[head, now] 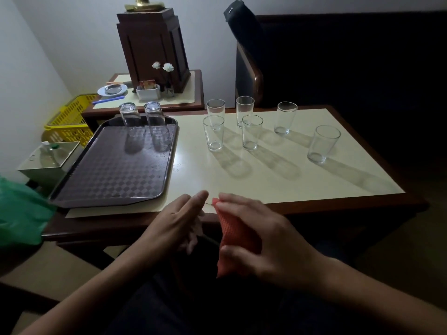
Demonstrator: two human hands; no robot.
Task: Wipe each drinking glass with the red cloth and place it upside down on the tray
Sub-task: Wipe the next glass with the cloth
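The red cloth (232, 234) is bunched in my right hand (266, 235), held just in front of the table's near edge. My left hand (180, 217) is beside it with fingers loosely spread, touching the cloth's left side and holding no glass. A dark patterned tray (113, 180) lies on the table's left part with two glasses (142, 117) upside down at its far end. Several upright drinking glasses (251, 131) stand on the cream tabletop to the right of the tray; the nearest to the right edge is one glass (323, 143).
A side table behind the tray carries a dark wooden stand (154, 49), a small plate (112, 89) and a white holder. A yellow basket (70, 119) and a lidded bin (48, 158) sit at the left. A dark chair (249, 76) stands behind the table.
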